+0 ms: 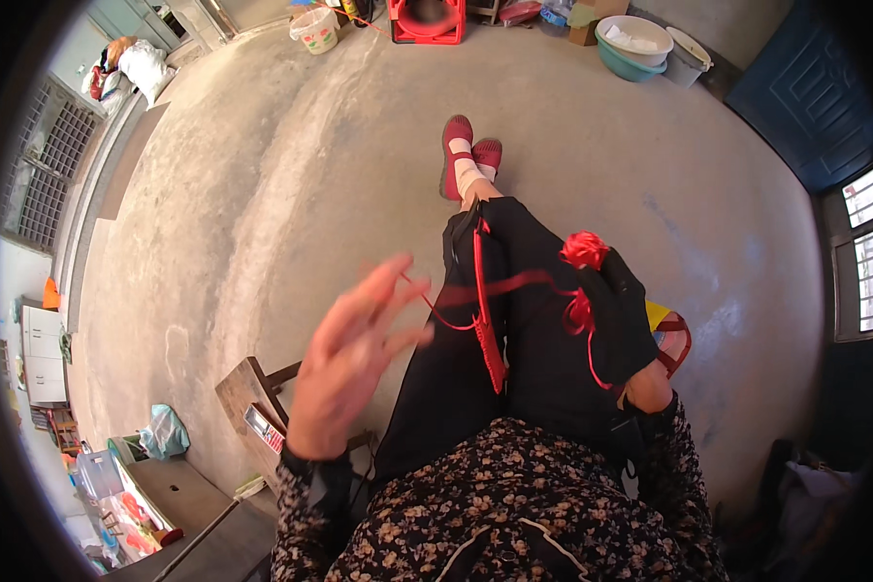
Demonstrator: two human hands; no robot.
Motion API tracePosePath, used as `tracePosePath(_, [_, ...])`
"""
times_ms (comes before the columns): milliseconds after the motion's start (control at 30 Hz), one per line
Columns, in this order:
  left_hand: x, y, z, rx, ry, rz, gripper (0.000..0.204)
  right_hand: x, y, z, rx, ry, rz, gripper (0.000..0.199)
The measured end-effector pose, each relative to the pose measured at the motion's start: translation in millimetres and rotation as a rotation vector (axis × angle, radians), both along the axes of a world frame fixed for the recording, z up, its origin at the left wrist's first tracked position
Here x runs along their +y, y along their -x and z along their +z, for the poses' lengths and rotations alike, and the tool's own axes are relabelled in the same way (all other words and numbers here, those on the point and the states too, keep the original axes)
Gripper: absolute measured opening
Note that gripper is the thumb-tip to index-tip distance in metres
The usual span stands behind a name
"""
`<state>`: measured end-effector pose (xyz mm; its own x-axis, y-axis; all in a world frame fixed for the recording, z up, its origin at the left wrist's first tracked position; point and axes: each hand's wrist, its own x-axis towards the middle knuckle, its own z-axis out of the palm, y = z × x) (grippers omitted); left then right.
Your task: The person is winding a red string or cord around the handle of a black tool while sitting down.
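I sit with my legs stretched out, in black trousers and red shoes. My left hand is bare and raised, fingers spread, with a thin red cord running from its fingertips across my lap. My right hand wears a black glove and holds a bunch of red cord, with more cord wound around the glove. A flat red woven strip lies along my thigh between the two hands.
A small wooden stool stands by my left leg. Basins, a white bucket and a red frame line the far wall. A blue door is at the right. The floor is bare concrete.
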<state>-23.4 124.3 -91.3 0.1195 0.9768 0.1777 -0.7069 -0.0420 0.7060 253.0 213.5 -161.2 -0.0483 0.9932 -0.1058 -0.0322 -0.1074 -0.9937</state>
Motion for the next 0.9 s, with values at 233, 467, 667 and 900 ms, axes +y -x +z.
tracePosePath(233, [34,-33,-104,0.279,0.502,-0.008,0.024,-2,68,2,-0.5,-0.359,0.319,0.029])
tracePosePath(467, [41,-14,-86,0.292,0.55,0.182,0.025,1,56,-23,-0.219,-0.338,0.242,0.043])
tracePosePath(667, [5,34,8,0.04,0.362,0.241,0.036,-2,75,75,-0.613,-0.598,0.256,0.047])
tracePosePath(900, [-58,48,99,0.172,-0.25,0.585,0.035,-10,84,84,-0.561,-0.609,1.024,0.019])
